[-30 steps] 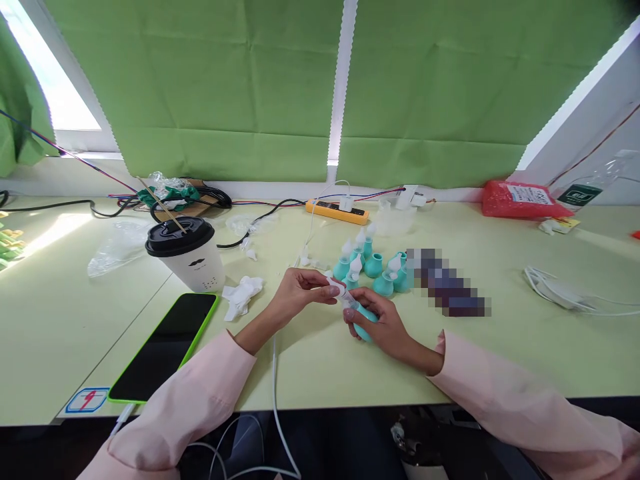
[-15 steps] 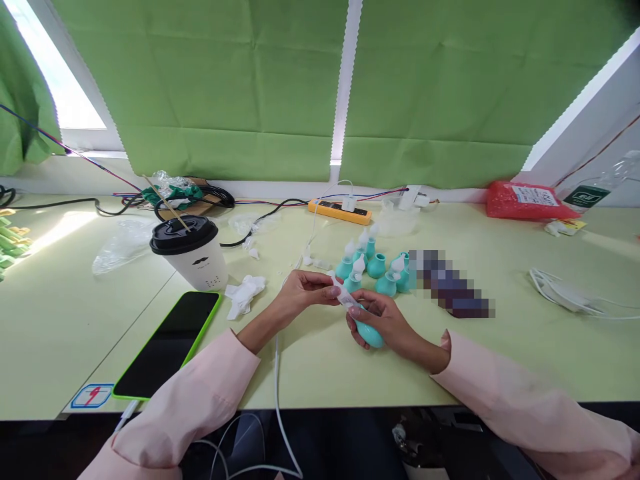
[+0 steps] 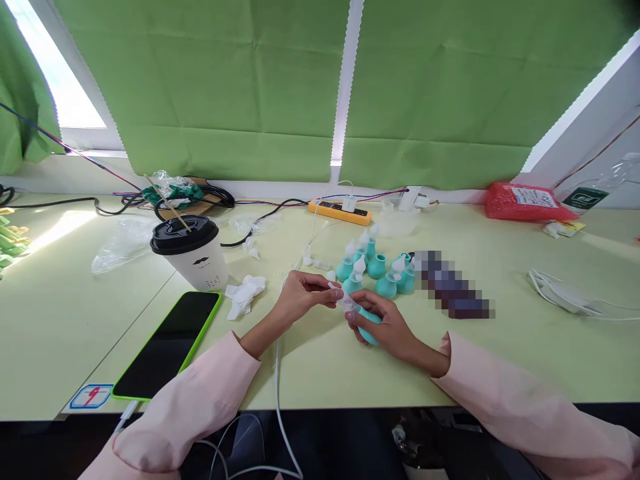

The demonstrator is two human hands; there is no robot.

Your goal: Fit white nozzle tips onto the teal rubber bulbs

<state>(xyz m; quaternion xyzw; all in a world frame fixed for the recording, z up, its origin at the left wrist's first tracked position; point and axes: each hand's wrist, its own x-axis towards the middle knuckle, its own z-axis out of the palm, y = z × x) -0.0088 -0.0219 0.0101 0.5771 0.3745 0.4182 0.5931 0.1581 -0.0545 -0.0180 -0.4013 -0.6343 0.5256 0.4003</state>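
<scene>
The left hand [image 3: 307, 292] is pinching the clear nozzle [image 3: 349, 303] between thumb and fingers; the right hand [image 3: 387, 323] is clamping its fingers around a teal bulb [image 3: 370, 328]. Nozzle and bulb are meeting at a tilt above the table [image 3: 320, 377], just in front of the other bulbs [image 3: 377, 268]. A cup [image 3: 193, 263] is standing left, behind a phone [image 3: 167, 343].

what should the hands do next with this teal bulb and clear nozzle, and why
I'd probably press the clear nozzle gently toward the teal bulb: the left hand pinches the nozzle's far end, the right hand grips the bulb, and the two parts look lined up, though how firmly they are joined can't be seen.
</scene>
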